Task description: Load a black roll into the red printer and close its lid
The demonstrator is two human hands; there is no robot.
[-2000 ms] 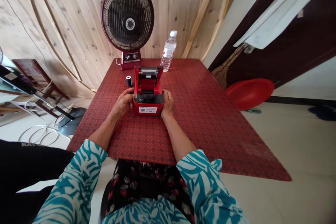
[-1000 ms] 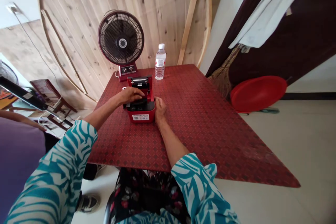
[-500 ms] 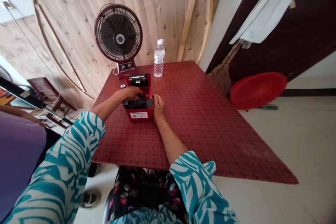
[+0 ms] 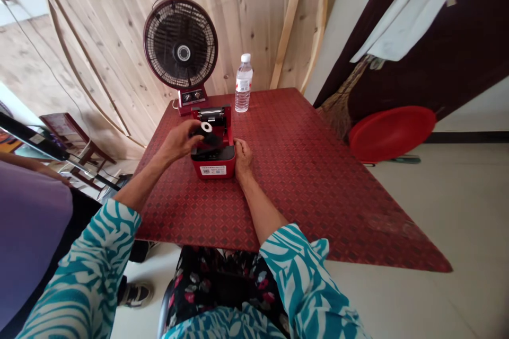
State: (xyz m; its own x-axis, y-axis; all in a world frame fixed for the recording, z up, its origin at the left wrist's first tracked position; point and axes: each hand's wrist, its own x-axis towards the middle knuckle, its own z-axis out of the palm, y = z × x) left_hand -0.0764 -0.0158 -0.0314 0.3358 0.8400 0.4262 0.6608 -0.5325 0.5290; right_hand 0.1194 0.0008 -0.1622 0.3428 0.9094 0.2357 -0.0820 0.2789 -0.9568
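A small red thermal printer [image 4: 213,168] stands on the table, its lid [image 4: 210,115] raised upright to show a roller. My left hand [image 4: 178,140] is above the printer's open compartment, shut on a small black roll with a white core [image 4: 207,128]. The roll is a little above the opening and partly hides it. My right hand [image 4: 242,158] clasps the printer's right side. A white barcode label [image 4: 213,170] marks the printer's front.
A dark red table fan [image 4: 181,45] and a water bottle [image 4: 243,83] stand behind the printer on the patterned red tabletop [image 4: 302,196]. A person in purple [image 4: 27,238] sits at left. A red plastic basin [image 4: 392,134] and a broom lean at right.
The black roll no longer lies on the table; my left hand has lifted it above the printer. My right hand stays on the printer.
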